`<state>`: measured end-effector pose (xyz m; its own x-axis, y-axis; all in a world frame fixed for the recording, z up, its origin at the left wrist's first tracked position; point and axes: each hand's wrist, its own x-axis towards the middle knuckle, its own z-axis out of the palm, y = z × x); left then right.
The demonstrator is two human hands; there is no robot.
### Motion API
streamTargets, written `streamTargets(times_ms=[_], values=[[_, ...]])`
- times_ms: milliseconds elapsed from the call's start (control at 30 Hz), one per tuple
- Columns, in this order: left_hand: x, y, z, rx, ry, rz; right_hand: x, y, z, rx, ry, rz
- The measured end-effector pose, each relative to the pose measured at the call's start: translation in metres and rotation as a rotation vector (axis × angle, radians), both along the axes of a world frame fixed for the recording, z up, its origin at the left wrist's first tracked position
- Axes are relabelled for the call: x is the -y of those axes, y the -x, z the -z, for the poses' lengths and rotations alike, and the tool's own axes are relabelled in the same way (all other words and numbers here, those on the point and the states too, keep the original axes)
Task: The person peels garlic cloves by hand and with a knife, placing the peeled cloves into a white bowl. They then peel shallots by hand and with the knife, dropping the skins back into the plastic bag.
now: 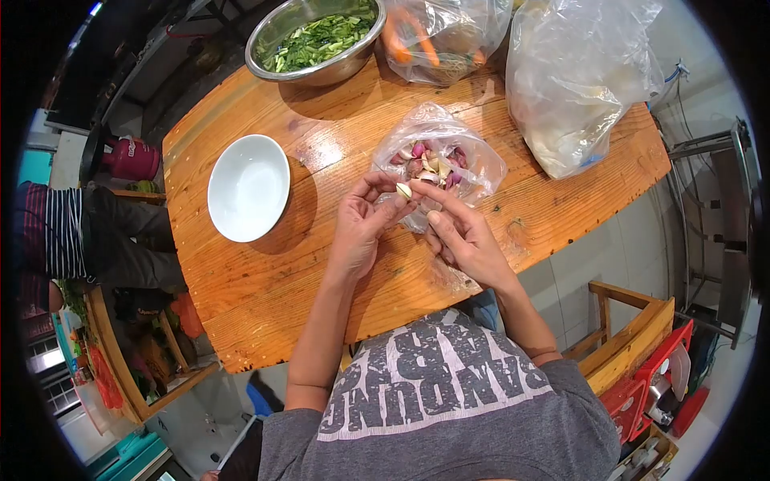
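Note:
My left hand [365,224] pinches a pale garlic clove [403,191] between thumb and fingertips, just above the near edge of an open clear plastic bag [481,164]. The bag holds several purple-skinned bulbs and loose peels [433,164]. My right hand [467,236] is beside it, its index finger reaching to the clove and its other fingers curled in. What those curled fingers hold, if anything, is hidden. A white bowl [249,188] stands on the table to the left of my hands.
On the wooden table [337,280], a metal bowl of chopped greens [321,40] stands at the back. Beside it are a plastic bag with carrots [445,40] and a large clear bag [581,80]. A person [104,232] stands at the left. A wooden chair [630,345] is at the right.

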<state>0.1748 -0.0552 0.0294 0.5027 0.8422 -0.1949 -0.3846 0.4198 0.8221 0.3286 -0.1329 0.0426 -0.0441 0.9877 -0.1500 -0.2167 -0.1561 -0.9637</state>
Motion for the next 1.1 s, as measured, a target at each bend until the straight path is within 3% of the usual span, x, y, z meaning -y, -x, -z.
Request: streamTargets(times_ms=[200,400,700,1100], values=[[-0.002,0.005,0.005,-0.070,-0.036,0.022,-0.001,-0.004,0.003,0.018,0.010,-0.003],[-0.002,0.002,-0.003,-0.032,0.029,0.007,-0.001,-0.003,-0.001,-0.191,0.071,0.048],[-0.002,0.002,0.002,-0.010,0.028,0.013,-0.001,0.002,0.007,-0.009,-0.031,-0.002],[-0.002,0.003,0.001,-0.011,0.044,0.024,-0.001,0.001,0.001,-0.087,0.057,0.030]])
